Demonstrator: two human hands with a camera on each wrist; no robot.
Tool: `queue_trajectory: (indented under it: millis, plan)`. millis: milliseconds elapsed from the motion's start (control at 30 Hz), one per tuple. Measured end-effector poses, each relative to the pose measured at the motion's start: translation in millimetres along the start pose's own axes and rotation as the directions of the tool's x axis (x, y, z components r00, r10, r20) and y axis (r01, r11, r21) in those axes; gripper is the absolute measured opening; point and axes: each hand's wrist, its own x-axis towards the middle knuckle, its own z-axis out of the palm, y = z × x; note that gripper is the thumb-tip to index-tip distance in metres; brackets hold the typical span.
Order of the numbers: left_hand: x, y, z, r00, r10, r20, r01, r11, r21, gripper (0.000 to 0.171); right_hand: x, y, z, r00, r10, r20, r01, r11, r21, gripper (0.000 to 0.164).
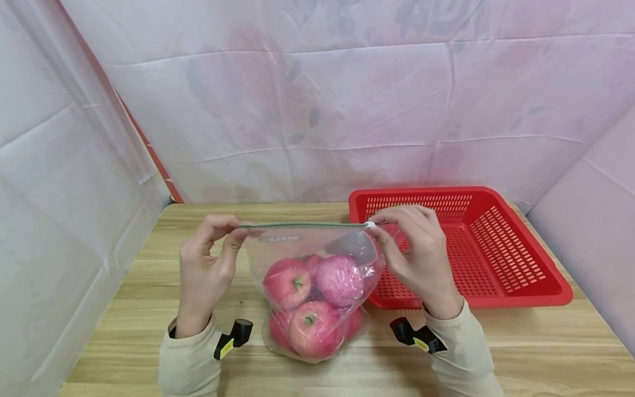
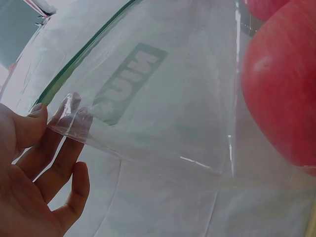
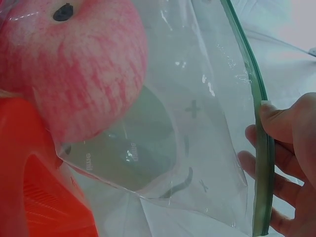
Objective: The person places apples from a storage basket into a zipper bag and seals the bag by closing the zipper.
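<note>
A clear zip bag [image 1: 270,245] with several red apples [image 1: 315,331] inside is stretched upright between my hands, its green zip strip [image 1: 302,224] running straight across the top. My left hand [image 1: 205,270] pinches the top left corner between thumb and fingers. At the other end, my right hand [image 1: 421,256] pinches the strip beside a small white piece [image 1: 369,224]. Thumb and fingers grip either side of the green strip [image 3: 264,177] in the right wrist view. The apples sit low in the bag, near the tabletop; some are partly hidden behind others.
A red plastic basket [image 1: 541,275] with slotted walls stands on the wooden table [image 1: 149,286] at the right, partly behind my right hand and the bag. Pale printed cloth [image 1: 317,110] hangs behind and at both sides.
</note>
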Motion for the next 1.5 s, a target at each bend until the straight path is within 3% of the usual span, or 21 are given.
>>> queue_trajectory:
  millis: [133, 233, 500, 667, 900, 1500]
  plan:
    - [0.3, -0.3, -0.8, 1.000, 0.009, -0.002, -0.009, 1.000, 0.002, 0.008, -0.2, 0.5, -0.6, 1.000, 0.002, -0.002, -0.002, 1.000, -0.005, 0.036]
    - [0.2, -0.2, -1.0, 1.000, 0.003, -0.005, -0.003, 1.000, 0.006, 0.008, -0.1, 0.7, -1.1, 1.000, 0.003, -0.003, -0.003, 1.000, -0.004, 0.040]
    - [-0.2, 0.1, -2.8, 1.000, -0.023, -0.014, 0.023, 0.999, 0.024, 0.007, 0.8, 2.1, -3.0, 1.000, 0.007, -0.014, -0.007, 1.000, -0.004, 0.036]
    - [0.4, 0.2, -3.8, 1.000, -0.027, -0.016, 0.027, 0.999, 0.020, 0.008, 1.0, 2.6, -5.0, 1.000, 0.019, -0.011, -0.019, 1.000, -0.005, 0.014]
    - [1.2, -0.5, -4.6, 0.999, -0.034, -0.016, 0.034, 0.999, 0.010, 0.008, 1.7, 4.2, -7.6, 0.999, 0.025, -0.019, -0.026, 1.000, -0.013, 0.019]
    - [3.6, -2.6, -5.8, 0.999, 0.025, -0.020, -0.025, 1.000, -0.013, 0.010, 2.4, 8.5, -14.0, 0.997, 0.048, -0.053, -0.050, 0.998, -0.041, 0.019]
